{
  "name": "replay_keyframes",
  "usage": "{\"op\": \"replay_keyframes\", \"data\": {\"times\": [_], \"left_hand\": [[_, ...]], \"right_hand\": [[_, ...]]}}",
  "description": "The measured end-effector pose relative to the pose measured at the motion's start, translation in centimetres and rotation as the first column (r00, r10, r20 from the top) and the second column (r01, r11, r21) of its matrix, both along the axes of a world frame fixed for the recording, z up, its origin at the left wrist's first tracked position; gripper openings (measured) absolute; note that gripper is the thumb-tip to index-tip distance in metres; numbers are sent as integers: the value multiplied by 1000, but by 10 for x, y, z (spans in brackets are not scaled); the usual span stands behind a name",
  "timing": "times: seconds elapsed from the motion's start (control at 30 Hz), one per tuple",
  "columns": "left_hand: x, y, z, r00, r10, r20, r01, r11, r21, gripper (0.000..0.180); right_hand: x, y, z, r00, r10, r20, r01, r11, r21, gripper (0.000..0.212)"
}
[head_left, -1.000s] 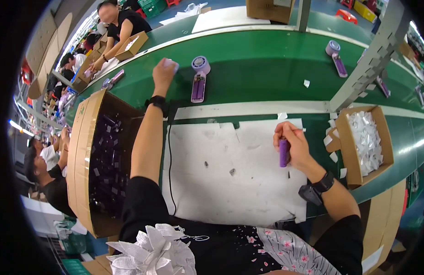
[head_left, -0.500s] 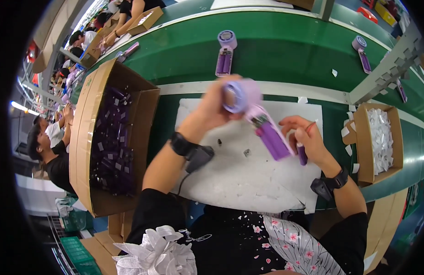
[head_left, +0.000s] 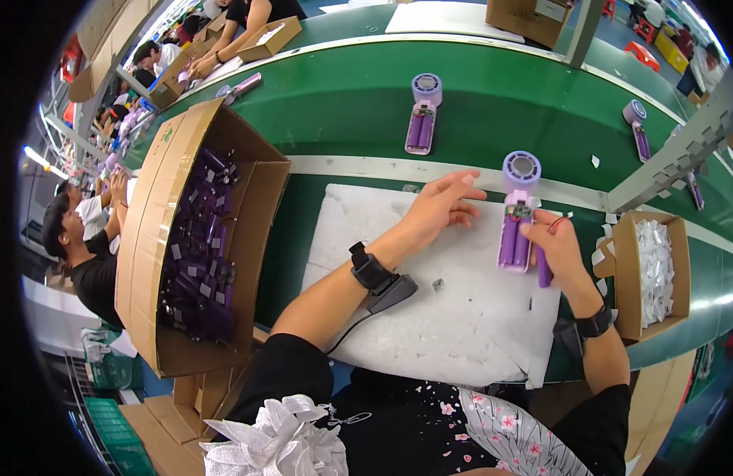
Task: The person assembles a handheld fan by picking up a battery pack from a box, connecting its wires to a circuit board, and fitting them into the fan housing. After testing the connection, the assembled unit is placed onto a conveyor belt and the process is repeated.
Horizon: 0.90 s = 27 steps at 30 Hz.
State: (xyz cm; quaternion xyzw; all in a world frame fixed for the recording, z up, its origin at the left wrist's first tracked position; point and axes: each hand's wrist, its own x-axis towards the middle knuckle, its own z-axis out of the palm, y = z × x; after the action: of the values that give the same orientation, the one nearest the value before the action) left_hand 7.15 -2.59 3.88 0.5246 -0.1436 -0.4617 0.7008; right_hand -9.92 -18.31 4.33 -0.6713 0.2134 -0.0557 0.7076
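A light-purple handheld fan (head_left: 523,168) lies at the right of the white foam mat (head_left: 414,317), its round head pointing away from me. The handle is uncovered, showing a small circuit board and purple battery cells (head_left: 513,242). My right hand (head_left: 558,242) is closed at the handle's right side, thumb against its edge. A separate purple battery cell (head_left: 544,268) pokes out below those fingers, and a thin red wire shows above them. My left hand (head_left: 442,208) is empty, fingers apart, just left of the fan and over the mat's far edge.
At left stands a large carton (head_left: 259,238) of purple cells; at right, a small carton (head_left: 630,289) of white pieces. Beyond the mat, more fans lie on the green belt (head_left: 327,111), including one (head_left: 422,119) straight ahead. A metal post (head_left: 660,163) rises at right. Other people sit at far left.
The fan has moved right and away from me and is now turned straight. My left hand has let go of it. My right hand has come against its handle.
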Motion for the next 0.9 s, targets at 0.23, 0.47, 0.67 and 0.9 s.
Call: {"op": "replay_keyframes", "data": {"times": [0.23, 0.47, 0.67, 0.9], "left_hand": [[6, -1, -24, 986, -124, 107, 135, 986, -99, 32], [-3, -21, -38, 971, -165, 171, 193, 968, -160, 26], [-15, -14, -35, 946, -224, 234, 257, 959, -120, 32], [-47, -7, -10, 736, -382, 559, 432, 900, 47, 47]], "right_hand": [[91, -100, -23, 981, -192, -27, 175, 937, -301, 20], [106, -163, -29, 876, -482, 19, 373, 651, -662, 33], [48, -59, 19, 968, -240, 80, 253, 913, -319, 27], [-2, 5, -25, 937, -279, 213, 283, 959, 11, 23]]}}
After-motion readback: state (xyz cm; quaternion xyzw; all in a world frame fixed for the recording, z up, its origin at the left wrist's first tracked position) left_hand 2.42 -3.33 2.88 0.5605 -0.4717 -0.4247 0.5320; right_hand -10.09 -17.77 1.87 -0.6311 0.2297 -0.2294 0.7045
